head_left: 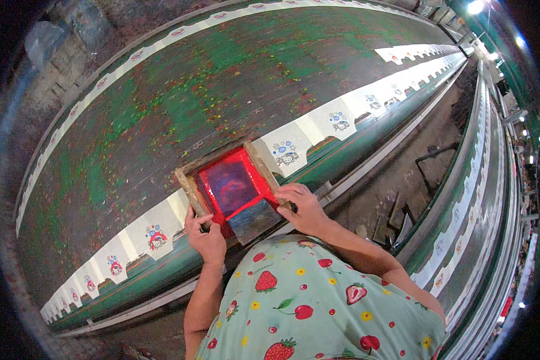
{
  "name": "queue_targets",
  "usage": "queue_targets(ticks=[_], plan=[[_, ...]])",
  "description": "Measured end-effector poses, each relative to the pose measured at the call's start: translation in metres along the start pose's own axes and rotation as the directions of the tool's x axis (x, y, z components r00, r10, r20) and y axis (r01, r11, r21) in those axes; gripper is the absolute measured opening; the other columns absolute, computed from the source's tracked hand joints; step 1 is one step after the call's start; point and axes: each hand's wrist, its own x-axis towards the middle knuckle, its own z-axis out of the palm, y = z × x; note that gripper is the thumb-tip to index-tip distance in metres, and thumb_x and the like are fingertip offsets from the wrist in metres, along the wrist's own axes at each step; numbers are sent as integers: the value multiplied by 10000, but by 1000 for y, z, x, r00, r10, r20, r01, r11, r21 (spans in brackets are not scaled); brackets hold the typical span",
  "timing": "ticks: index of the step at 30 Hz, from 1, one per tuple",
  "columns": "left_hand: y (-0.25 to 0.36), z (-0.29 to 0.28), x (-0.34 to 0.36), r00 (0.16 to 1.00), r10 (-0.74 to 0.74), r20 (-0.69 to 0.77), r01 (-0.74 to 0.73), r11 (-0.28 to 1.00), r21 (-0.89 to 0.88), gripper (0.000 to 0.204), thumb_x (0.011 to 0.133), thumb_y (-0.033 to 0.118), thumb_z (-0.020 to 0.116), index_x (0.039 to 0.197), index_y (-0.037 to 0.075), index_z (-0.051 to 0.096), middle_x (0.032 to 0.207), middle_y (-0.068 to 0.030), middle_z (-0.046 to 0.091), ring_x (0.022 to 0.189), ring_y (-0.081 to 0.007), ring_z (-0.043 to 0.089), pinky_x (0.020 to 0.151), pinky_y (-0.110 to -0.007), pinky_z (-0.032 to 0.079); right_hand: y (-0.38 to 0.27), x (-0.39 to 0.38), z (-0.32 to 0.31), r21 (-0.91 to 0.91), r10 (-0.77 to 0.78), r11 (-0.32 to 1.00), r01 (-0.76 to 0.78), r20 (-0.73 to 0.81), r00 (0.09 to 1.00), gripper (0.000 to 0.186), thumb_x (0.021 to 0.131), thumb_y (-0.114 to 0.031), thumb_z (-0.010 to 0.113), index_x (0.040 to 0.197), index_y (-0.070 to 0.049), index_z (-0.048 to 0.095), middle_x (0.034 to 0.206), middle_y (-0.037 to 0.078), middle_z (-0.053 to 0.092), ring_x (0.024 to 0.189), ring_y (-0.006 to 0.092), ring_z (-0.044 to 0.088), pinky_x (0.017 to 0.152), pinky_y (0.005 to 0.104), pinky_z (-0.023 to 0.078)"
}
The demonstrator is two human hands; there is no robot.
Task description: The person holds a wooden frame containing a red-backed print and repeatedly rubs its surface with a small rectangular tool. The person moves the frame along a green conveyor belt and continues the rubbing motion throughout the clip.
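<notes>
A wooden-framed printing screen (189,187) lies across the near edge of a long table, its mesh (229,180) dark purple in the middle with wet red ink round the border. My left hand (206,236) grips the near left corner of the frame, thumb and fingers bent round the wood. At the near right corner, my right hand (303,209) is closed on the other side rail. A dull blue-grey panel (257,222) shows at the screen's near end, between my hands. Whatever lies beneath the screen is hidden.
White cut pieces with printed cartoon figures run along the table edge; a left piece (155,235) carries red, a right piece (287,155) only blue and outlines. The dark table top (180,102) is ink-spotted. Right of the aisle (378,201) stands another table with white pieces (441,246).
</notes>
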Motion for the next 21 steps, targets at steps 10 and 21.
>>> queue_targets(ticks=[10,21], plan=[[53,152,-16,999,51,9,-50,997,-63,254,793,-86,734,1000,56,774,1663,-305,589,1532,-426,570,1301,-475,392,110,-17,-106,80,57,995,-52,-61,997,461,914,-74,888,1352,-84,745,1397,161,733,1338,382,665,1159,499,540],[56,195,-29,995,-98,-5,98,992,-76,237,795,-102,737,981,44,761,1685,-306,573,1538,-409,586,1262,-463,450,157,-16,-162,133,29,990,-44,118,993,473,938,-92,868,1391,-84,731,1448,161,710,1420,372,614,1213,496,512]])
